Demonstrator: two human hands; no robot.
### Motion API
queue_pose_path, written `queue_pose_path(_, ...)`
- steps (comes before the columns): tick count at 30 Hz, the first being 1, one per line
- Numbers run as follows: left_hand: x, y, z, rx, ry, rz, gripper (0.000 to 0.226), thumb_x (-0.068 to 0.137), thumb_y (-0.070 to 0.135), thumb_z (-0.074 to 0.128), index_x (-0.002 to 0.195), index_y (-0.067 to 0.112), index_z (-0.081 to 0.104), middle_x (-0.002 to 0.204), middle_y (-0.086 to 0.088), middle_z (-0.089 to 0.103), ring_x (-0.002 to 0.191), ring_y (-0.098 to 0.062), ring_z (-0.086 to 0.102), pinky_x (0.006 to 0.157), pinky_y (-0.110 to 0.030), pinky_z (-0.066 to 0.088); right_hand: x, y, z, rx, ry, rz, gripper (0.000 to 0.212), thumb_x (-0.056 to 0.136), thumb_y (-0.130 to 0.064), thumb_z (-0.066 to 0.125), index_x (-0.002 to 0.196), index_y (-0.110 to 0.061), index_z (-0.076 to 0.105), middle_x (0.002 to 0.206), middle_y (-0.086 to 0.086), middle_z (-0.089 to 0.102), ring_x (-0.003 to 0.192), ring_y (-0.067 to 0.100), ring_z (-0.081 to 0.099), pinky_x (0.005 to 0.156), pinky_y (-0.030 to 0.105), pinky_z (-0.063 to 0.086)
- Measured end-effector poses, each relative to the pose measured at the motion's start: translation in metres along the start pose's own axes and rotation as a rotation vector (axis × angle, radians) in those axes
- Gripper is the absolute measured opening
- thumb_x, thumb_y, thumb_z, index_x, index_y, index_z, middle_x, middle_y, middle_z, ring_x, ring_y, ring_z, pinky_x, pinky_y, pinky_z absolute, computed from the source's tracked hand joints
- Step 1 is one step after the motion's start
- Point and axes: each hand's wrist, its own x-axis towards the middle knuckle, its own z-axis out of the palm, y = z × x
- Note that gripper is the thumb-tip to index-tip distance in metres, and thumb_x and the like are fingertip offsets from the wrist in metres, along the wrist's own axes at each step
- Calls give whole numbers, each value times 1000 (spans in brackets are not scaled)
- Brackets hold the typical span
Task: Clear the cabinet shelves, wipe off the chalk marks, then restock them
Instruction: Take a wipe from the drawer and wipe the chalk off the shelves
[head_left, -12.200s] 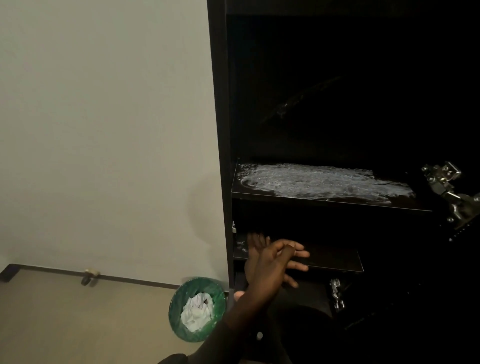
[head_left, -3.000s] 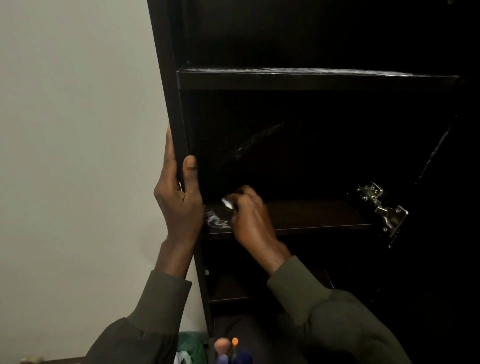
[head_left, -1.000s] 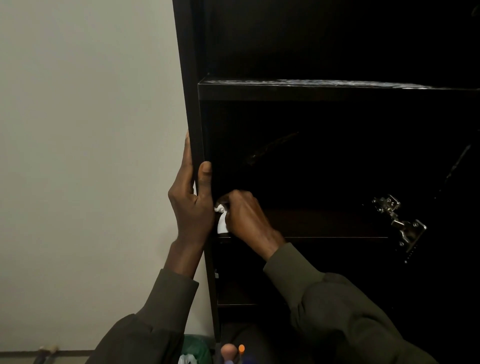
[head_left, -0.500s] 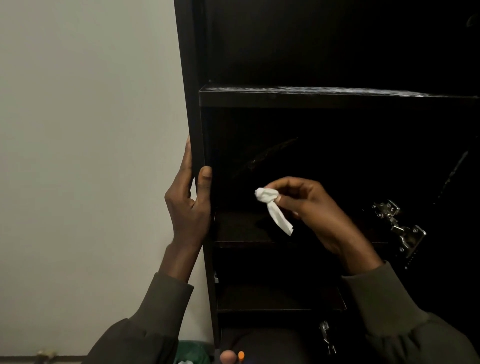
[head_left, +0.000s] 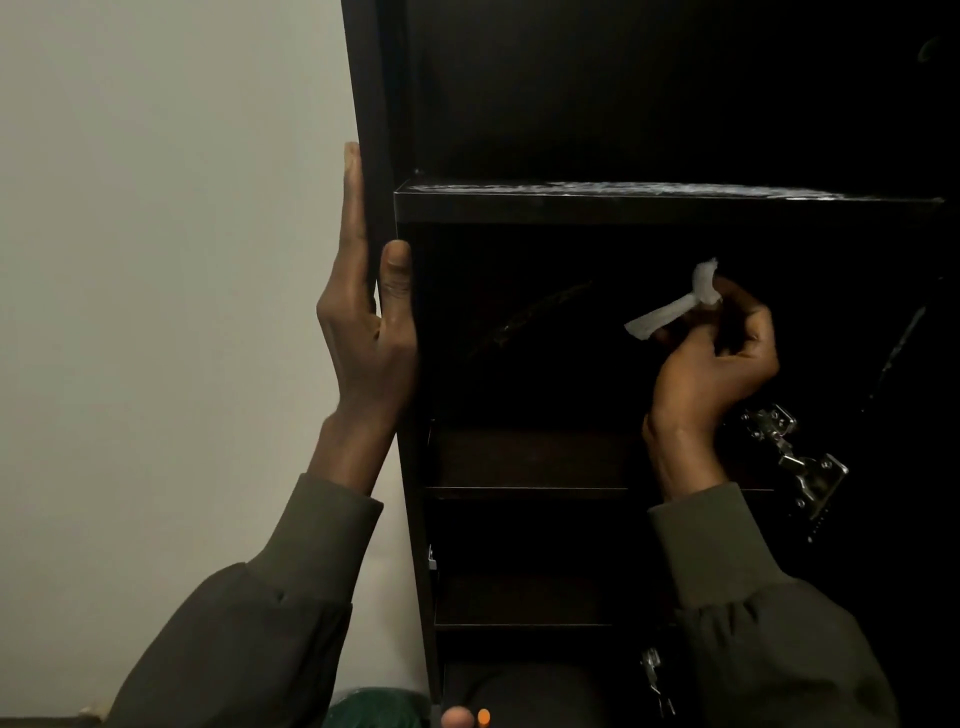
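Left hand (head_left: 371, 317) clamps cabinet side (head_left: 370, 93) at 9 o'clock — steadying it. Right hand (head_left: 714, 358) pinches wipe (head_left: 675, 309) at 3 o'clock, lifted off shelf. Chalk (head_left: 623, 188) at 12 (top shelf) unwiped — likely next.

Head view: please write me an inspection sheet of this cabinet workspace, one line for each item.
Surface: dark wooden cabinet; upper shelf shows white chalk marks on top; middle shelf looks free of marks.
Job's things: twisted white paper tissue, held in the air.
Clutter: green bin and small orange-tipped items at the bottom edge.
Grippers: left hand grips the cabinet's side panel; right hand pinches the tissue.
Cables: nothing seen.
Surroundings: plain pale wall; metal door hinge.
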Motion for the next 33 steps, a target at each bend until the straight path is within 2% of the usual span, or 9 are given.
queue_pose_path(3,-3,0,0,10,10,-8,49,104,13,40,148,-4,29,154,-16,35,141,-2,32,114,-23,34,6,11,7,-56,34,-42,20,93,-2,54,106,-8,68,122,20,59,111,19,63,82,23,57)
queue_pose_path(6,-3,0,0,17,13,-7,49,104,16,40,148,-3,29,154,-16,35,142,-13,36,114,-26,35,2,26,16,-60,-28,-28,22,93,1,55,110,-2,69,118,18,61,100,9,67,81,25,57)
queue_pose_path(13,-3,-1,1,17,29,-7,49,103,15,41,147,-2,30,151,-2,34,140,-7,37,111,-21,36,-17,32,23,-202,-200,-89,25,94,-20,60,117,-20,68,120,6,59,111,17,61,92,35,54)
queue_pose_path(17,-3,-2,1,29,33,1,48,103,12,41,147,-6,30,154,-17,35,139,2,33,111,-20,35,-26,26,25,-313,-276,-221,30,93,-18,66,120,-6,65,121,11,61,111,13,57,91,4,41)
queue_pose_path(19,-3,-3,2,31,33,4,48,103,10,41,146,-7,30,154,-17,35,138,6,32,111,-19,34,-30,27,27,-345,-324,-288,28,92,-15,66,119,-6,67,119,9,61,110,9,57,89,2,40)
queue_pose_path(23,-4,-4,3,43,43,6,48,103,11,41,146,-6,30,153,-17,36,137,9,32,111,-18,35,-43,32,34,-317,-392,-337,24,91,-10,67,113,-3,69,112,-1,64,106,5,60,89,11,47)
queue_pose_path(25,-4,-5,3,47,42,7,47,103,10,42,146,-6,30,153,-19,36,137,9,33,110,-17,35,-54,30,39,-298,-444,-337,24,90,-5,66,113,-2,70,107,-10,62,103,0,59,87,7,45)
queue_pose_path(30,-4,-3,1,39,24,24,47,103,5,40,147,-8,29,154,-11,33,138,6,34,109,-17,35,-90,43,55,-343,-678,-458,31,85,9,64,113,-1,70,114,12,67,104,15,65,88,12,50)
queue_pose_path(33,-4,-1,1,36,25,32,47,103,5,40,147,-7,29,152,-4,32,139,3,35,109,-17,36,-112,52,67,-425,-779,-458,27,83,6,66,109,-1,72,108,15,69,97,25,68,81,27,57)
